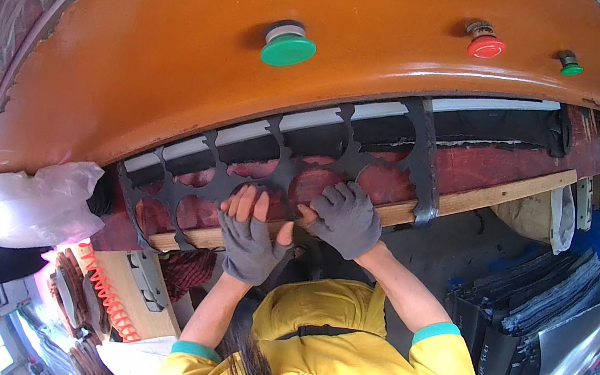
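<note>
**Gloved hands on a punched sheet**

Both hands press flat and open on a black sheet (294,174) full of round holes, lying on the red bed (496,170) under an orange press (339,58). Left hand (251,235) sits just beside right hand (347,216).

Your hands sit side by side on the punched sheet (293,178), which lies on the press bed (496,170) under the machine housing (254,83); stacked sheets (554,296) off right.
</note>
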The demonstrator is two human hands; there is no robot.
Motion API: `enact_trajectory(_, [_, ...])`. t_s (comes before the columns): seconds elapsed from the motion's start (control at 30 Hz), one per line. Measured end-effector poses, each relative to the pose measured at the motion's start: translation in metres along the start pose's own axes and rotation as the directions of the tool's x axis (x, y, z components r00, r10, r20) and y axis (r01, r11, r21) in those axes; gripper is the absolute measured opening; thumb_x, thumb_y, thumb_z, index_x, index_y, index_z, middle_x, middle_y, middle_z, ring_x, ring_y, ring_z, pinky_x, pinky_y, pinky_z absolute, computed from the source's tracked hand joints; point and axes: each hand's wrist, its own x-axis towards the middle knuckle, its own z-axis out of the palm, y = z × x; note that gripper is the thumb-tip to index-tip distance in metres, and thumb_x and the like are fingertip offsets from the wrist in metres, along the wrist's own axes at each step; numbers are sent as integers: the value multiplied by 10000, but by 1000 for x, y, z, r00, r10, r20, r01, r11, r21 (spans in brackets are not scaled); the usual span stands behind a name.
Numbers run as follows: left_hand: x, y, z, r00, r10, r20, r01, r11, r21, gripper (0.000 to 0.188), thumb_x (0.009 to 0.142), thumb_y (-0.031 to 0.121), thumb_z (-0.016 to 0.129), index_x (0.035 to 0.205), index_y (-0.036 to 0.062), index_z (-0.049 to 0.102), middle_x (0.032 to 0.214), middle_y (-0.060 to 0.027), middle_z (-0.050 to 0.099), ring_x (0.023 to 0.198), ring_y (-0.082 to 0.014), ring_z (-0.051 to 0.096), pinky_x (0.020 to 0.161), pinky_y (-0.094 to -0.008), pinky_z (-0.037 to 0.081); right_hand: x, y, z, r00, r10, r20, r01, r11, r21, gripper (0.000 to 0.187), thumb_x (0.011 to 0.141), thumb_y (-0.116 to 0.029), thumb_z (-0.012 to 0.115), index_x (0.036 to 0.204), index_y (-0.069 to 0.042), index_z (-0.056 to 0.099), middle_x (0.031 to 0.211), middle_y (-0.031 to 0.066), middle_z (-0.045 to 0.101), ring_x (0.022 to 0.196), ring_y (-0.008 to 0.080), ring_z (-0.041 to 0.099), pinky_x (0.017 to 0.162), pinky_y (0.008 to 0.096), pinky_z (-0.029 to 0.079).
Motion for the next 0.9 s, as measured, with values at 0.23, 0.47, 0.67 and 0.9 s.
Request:
enact_trajectory(0.23, [-39,-7,26,994,-62,95,55,995,77,197,858,261,627,914,77,584,856,-105,565,803,-321,549,789,-493,426,4,-3,5,1000,13,-20,-14,999,-35,259,804,-315,708,701,-117,576,718,73,578,692,265,590,711,379,458])
enact_trajectory(0.47, [-31,4,5,982,-149,118,158,985,-74,164,870,192,621,797,51,579,786,-130,535,772,-338,549,739,-464,441,-4,-15,7,993,20,-118,-26,999,-48,268,770,-271,739,689,-113,539,714,79,549,703,272,577,666,405,442])
enact_trajectory(0.67, [-61,23,-14,977,-139,163,164,975,-153,165,847,194,661,845,51,579,820,-127,546,787,-333,541,755,-459,431,-41,-40,-7,996,74,-47,-75,997,-25,251,775,-241,747,692,-111,549,729,75,546,732,274,571,678,408,443])
enact_trajectory(0.9, [-53,42,-42,976,-216,23,215,948,-237,214,812,169,719,945,63,588,914,-123,564,844,-346,537,784,-457,424,-57,-44,-52,963,92,-254,-19,961,277,296,759,-191,790,969,-82,611,890,98,606,833,305,590,752,421,457])
